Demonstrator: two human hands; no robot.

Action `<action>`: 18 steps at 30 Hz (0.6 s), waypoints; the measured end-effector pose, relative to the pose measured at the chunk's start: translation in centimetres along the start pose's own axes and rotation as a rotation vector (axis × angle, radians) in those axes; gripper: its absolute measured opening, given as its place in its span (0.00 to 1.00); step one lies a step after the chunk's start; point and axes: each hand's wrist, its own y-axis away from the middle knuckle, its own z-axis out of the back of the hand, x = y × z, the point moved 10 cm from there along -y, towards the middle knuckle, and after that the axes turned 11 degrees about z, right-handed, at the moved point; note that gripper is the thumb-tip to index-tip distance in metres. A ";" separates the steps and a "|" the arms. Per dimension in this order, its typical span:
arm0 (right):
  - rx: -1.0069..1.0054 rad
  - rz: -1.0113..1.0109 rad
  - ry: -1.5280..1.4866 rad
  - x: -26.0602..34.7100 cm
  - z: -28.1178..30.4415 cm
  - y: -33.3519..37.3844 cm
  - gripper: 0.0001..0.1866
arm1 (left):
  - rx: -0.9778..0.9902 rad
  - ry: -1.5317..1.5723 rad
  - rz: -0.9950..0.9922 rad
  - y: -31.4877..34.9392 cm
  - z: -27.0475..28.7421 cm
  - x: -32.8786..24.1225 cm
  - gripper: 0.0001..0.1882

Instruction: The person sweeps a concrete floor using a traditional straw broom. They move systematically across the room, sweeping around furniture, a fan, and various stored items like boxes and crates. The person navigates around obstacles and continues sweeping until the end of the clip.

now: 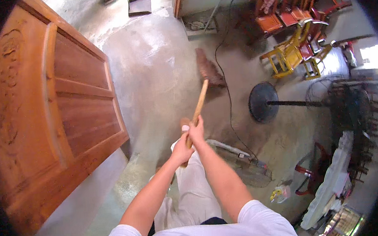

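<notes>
Both forearms enter from the lower edge and converge toward the centre, elbows bent slightly, wrists close together. The right hand (196, 128) is wrapped around the wooden handle of the broom (199, 106), fingers closed on it, forward of the other hand. The left hand (181, 151) grips the same handle nearer its lower end, at about 7 o'clock from the right hand and nearly touching it, also clenched around the wood.

The handle slants from the hands toward 1 o'clock. The brown bristle head (208, 70) rests on or just above the concrete floor (150, 68); contact cannot be confirmed.

A black cable (227, 93) runs across the floor just beside the bristles at 3 o'clock. A round black stand base (262, 102) lies at 3 o'clock from the hands, its pole extending to the right. A carved wooden door (53, 114) fills the 9 o'clock side, well apart from the broom. Stacked red and yellow chairs (295, 36) occupy the 2 o'clock area. A flat dustpan (139, 5) lies at 12 o'clock near the far wall. Below the hands, the person's light trousers (194, 192) are visible.
</notes>
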 end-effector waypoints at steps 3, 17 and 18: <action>0.039 -0.157 0.059 -0.8 0.2 -8.8 0.34 | 0.047 0.054 0.056 -8.6 -0.8 -3.6 0.35; 0.476 -0.318 -0.064 4.2 -7.2 8.6 0.32 | -0.037 0.360 0.596 6.8 4.8 3.1 0.35; 0.484 -0.318 -0.082 4.8 -7.5 7.9 0.33 | -0.090 0.362 0.527 6.4 6.0 1.5 0.35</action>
